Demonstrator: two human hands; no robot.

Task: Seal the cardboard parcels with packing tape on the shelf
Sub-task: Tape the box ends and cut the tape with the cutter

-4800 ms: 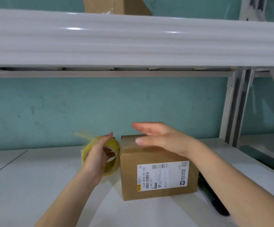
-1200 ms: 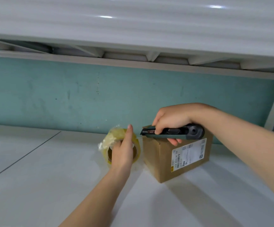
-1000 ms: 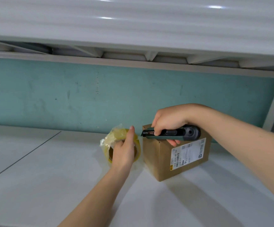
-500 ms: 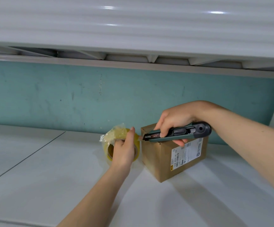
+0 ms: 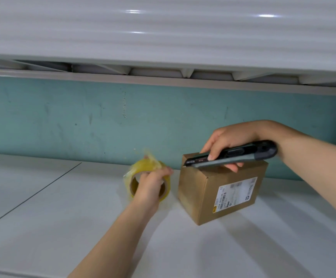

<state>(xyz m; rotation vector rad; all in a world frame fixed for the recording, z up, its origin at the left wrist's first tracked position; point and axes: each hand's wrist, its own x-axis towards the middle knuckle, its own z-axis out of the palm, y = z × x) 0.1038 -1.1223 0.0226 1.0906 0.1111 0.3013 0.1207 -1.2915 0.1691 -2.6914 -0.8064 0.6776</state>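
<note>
Box (image 5: 221, 189) sits on the shelf (image 5: 62, 217). Left of the box, left hand (image 5: 150, 184) grips the tape roll (image 5: 136, 170). Over the box's top, right hand (image 5: 229, 138) curls round the knife (image 5: 249, 155), tip at its left edge.

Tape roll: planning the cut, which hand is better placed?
Likely right hand: it grips the green utility knife, tip at the brown cardboard box's top edge; left hand holds the yellow tape roll.

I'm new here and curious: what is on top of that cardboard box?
The right hand holds a utility knife over the cardboard box's top, tip at its left edge. They cover most of the top, so any tape there is hidden.
</note>
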